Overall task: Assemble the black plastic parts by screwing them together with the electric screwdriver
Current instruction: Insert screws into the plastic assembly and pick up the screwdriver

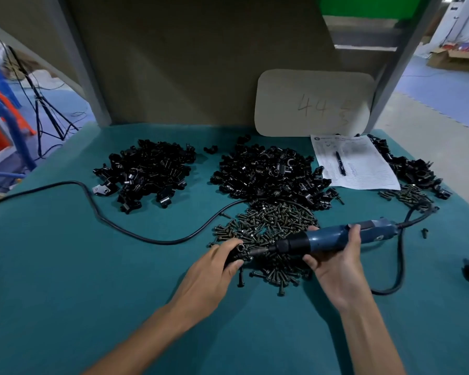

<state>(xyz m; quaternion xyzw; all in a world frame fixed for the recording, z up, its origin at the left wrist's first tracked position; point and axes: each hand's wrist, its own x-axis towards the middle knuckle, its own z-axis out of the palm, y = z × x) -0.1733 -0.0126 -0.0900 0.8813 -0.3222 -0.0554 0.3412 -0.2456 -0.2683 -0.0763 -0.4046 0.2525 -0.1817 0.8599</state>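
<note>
Evidently mid-fastening: over the bench (pixel 92 293) the left hand (pixel 217 266) grips a black plastic part (pixel 238 255), the right hand (pixel 333 263) holds the electric screwdriver (pixel 333 240), bit against it, above the screw pile (pixel 268 228); next likely needs straight, steady driving.

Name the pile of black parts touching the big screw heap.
The middle pile: its near edge meets the screw heap. The left pile and right pile lie apart.

Bare teal table covering (pixel 65 293) lies open across the near edge and near left. A thin black power cord (pixel 168 242) snakes over the left middle. On the far side sit a left heap of black plastic parts (pixel 146 171) and a centre heap of black plastic parts (pixel 268 171), with a nearly bare lane between them. Scattered dark metal screws (pixel 271 220) crowd the centre. A white paper sheet (pixel 363 169) covers the far right.
</note>
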